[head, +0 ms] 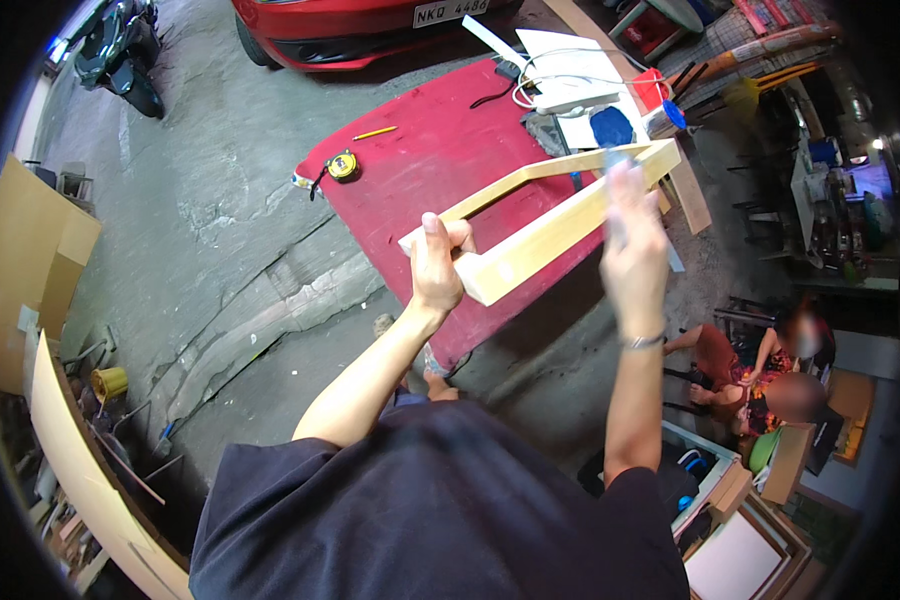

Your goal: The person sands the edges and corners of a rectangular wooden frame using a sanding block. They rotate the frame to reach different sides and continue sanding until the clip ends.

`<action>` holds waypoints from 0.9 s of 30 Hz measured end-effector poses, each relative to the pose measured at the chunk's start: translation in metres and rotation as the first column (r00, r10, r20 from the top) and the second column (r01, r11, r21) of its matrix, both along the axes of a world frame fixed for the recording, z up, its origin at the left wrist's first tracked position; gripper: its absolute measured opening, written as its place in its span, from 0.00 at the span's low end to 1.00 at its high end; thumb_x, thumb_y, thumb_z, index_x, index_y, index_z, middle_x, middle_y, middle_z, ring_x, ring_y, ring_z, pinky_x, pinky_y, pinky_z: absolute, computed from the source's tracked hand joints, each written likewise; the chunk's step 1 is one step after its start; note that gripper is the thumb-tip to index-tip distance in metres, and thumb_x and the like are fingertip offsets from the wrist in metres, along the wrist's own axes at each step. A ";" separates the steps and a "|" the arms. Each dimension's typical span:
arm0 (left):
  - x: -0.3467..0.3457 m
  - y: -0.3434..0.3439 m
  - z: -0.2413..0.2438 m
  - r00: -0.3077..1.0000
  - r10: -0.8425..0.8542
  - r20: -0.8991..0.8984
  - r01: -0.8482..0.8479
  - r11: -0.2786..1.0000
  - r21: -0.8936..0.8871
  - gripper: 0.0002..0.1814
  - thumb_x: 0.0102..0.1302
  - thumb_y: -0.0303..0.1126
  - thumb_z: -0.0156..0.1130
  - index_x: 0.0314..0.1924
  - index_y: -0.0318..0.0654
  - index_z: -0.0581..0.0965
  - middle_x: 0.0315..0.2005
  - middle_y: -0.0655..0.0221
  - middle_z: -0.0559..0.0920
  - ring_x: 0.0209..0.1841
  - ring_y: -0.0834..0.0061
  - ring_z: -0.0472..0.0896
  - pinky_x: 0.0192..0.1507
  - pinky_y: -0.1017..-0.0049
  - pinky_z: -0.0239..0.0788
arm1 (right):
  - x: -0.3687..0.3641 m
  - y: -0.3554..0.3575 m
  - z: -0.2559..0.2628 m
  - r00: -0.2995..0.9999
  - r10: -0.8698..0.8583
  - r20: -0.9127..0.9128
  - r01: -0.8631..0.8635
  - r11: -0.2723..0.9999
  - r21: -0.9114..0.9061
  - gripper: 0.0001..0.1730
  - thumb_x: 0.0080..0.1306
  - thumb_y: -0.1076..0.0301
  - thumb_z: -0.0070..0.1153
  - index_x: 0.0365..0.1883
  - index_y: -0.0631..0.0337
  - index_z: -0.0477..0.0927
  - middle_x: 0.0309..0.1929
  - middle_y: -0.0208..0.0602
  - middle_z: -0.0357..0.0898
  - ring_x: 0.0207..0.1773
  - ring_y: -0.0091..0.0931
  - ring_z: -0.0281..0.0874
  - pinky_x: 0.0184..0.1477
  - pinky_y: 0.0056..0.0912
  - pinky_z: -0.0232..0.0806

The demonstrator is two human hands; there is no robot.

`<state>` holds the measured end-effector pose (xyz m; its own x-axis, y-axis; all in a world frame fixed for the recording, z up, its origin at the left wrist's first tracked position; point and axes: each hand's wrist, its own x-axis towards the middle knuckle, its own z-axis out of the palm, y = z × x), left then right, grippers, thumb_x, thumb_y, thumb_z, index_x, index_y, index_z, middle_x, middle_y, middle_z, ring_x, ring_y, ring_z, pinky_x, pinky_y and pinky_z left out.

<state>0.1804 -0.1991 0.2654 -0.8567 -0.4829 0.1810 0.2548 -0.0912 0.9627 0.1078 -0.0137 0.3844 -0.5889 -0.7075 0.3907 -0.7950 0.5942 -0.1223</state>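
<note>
My left hand grips the near end of a pale wooden frame, with its thumb up and its fingers curled around the end. The frame is tilted above a table with a red cover. My right hand is motion-blurred against the frame's right part, fingers pointing away from me. A blurred grey-blue piece shows at its fingertips; what it is cannot be made out. On the cover lie a yellow tape measure and a yellow pencil.
White sheets, a cabled power strip and a dark blue item lie at the table's far right. A red car stands beyond. Two people sit at right. Plywood sheets lean at left.
</note>
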 end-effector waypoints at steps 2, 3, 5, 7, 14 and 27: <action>-0.004 0.003 -0.010 0.998 0.065 -0.018 -0.063 0.996 0.059 0.50 0.83 0.64 0.20 0.11 0.36 0.68 0.08 0.73 0.65 0.14 0.79 0.62 0.23 0.74 0.51 | 0.032 -0.019 0.001 0.987 0.132 0.093 -0.124 0.989 -0.081 0.27 0.68 0.69 0.60 0.67 0.60 0.80 0.71 0.44 0.76 0.76 0.38 0.71 0.79 0.48 0.58; -0.002 0.002 -0.010 0.999 0.038 -0.007 -0.037 0.997 0.067 0.50 0.81 0.67 0.20 0.12 0.38 0.67 0.10 0.75 0.65 0.15 0.81 0.61 0.23 0.74 0.49 | 0.039 -0.019 0.005 0.981 0.157 0.111 -0.150 0.986 -0.070 0.28 0.67 0.70 0.61 0.67 0.60 0.80 0.71 0.43 0.76 0.76 0.38 0.71 0.79 0.48 0.58; 0.000 -0.002 -0.006 1.000 -0.015 0.014 0.014 0.996 0.084 0.49 0.77 0.74 0.19 0.14 0.42 0.64 0.12 0.79 0.66 0.18 0.85 0.59 0.24 0.76 0.46 | 0.048 -0.020 0.007 0.967 0.207 0.148 -0.202 0.978 -0.050 0.29 0.65 0.71 0.62 0.66 0.59 0.82 0.70 0.43 0.77 0.76 0.38 0.71 0.79 0.49 0.58; 0.002 -0.007 0.007 0.999 -0.037 0.011 0.036 0.998 0.058 0.48 0.77 0.74 0.19 0.15 0.42 0.64 0.13 0.80 0.66 0.18 0.86 0.59 0.24 0.76 0.46 | -0.009 0.004 0.001 1.000 -0.020 -0.008 0.020 1.000 0.003 0.30 0.67 0.78 0.57 0.69 0.60 0.78 0.72 0.45 0.74 0.76 0.38 0.70 0.79 0.50 0.58; 0.002 -0.005 -0.001 0.999 -0.039 -0.009 0.040 0.997 0.072 0.49 0.80 0.70 0.20 0.13 0.39 0.65 0.11 0.77 0.65 0.17 0.83 0.59 0.23 0.75 0.48 | 0.064 -0.021 0.004 0.961 0.229 0.158 -0.223 0.973 -0.050 0.30 0.67 0.70 0.60 0.70 0.59 0.78 0.72 0.44 0.75 0.76 0.37 0.70 0.79 0.49 0.58; 0.003 0.004 -0.004 0.999 -0.045 -0.015 0.046 0.997 0.057 0.50 0.80 0.69 0.19 0.12 0.37 0.65 0.09 0.74 0.66 0.16 0.82 0.60 0.23 0.74 0.47 | 0.016 0.010 0.001 0.990 -0.124 0.062 0.129 0.989 -0.077 0.27 0.72 0.73 0.54 0.69 0.62 0.77 0.74 0.46 0.72 0.78 0.39 0.68 0.79 0.51 0.57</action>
<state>0.1832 -0.1952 0.2615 -0.8755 -0.4537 0.1662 0.2626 -0.1581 0.9518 0.1236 -0.0036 0.3857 -0.6947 -0.5931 0.4070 -0.7042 0.6760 -0.2170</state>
